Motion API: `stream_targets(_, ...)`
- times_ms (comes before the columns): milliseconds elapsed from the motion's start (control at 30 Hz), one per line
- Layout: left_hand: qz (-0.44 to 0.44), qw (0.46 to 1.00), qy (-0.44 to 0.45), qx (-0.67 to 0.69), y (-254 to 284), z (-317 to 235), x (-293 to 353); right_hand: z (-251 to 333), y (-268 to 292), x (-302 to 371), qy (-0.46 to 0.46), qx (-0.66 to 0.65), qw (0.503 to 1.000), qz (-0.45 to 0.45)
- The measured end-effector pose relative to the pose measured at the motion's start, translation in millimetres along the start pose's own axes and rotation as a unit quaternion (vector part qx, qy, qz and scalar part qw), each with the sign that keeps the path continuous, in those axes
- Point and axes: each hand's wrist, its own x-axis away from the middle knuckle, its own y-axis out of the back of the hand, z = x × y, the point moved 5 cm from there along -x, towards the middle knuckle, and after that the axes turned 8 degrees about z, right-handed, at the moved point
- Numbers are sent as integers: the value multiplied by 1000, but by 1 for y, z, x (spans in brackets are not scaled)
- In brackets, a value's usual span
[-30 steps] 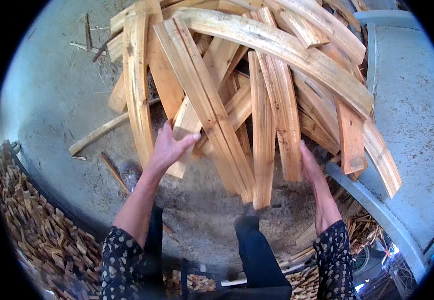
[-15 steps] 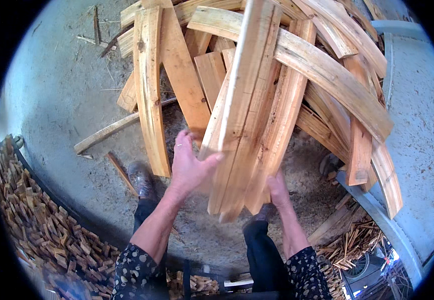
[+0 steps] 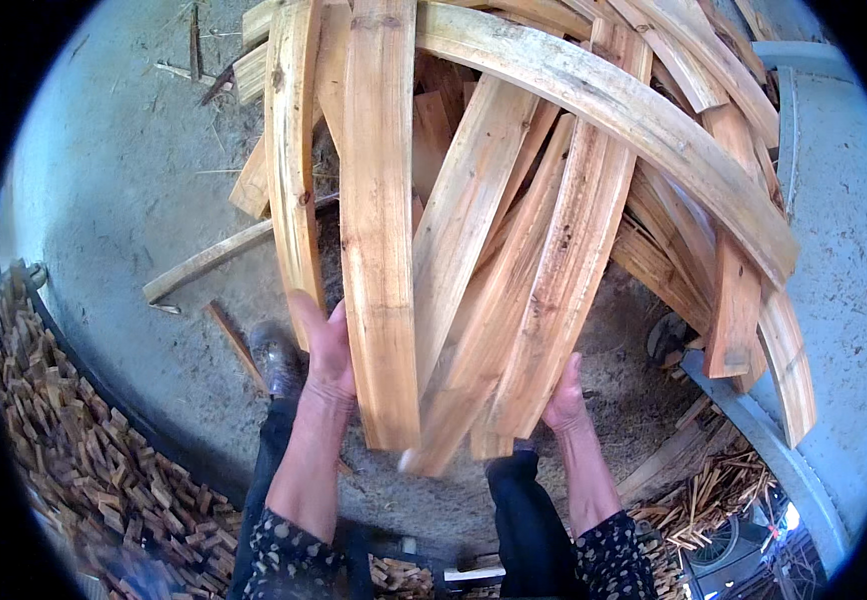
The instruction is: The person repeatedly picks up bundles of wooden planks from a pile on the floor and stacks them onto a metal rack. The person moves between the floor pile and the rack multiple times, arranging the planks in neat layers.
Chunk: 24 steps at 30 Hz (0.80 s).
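My left hand (image 3: 328, 362) presses against the left side of a bundle of long curved wooden slats (image 3: 474, 270), next to a wide pale slat (image 3: 379, 220). My right hand (image 3: 566, 398) presses against the bundle's right side, near the slats' lower ends. The bundle is lifted between both hands, its near ends just above my legs. Behind it lies a bigger heap of curved slats (image 3: 674, 130) on the concrete floor.
A pile of small wood offcuts (image 3: 84, 470) fills the lower left behind a dark curved rim. A loose stick (image 3: 204, 262) lies on the floor at left. A grey metal rail (image 3: 764, 440) and wood splinters (image 3: 704, 490) sit at lower right. My boot (image 3: 276, 355) stands on the floor.
Both hands have closed in from apart onto the slats and gathered them into a bundle, which has been raised and swung upright toward me.
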Motion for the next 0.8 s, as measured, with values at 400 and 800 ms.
stream_targets(400, -27, 906, 33, -421, -58, -7, -14, 27, -45, -17, -84, 65, 994, 28)
stream_targets(800, -100, 970, 167, -144, -184, 70, 226, 151, -114, 230, -252, 333, 908, 36)
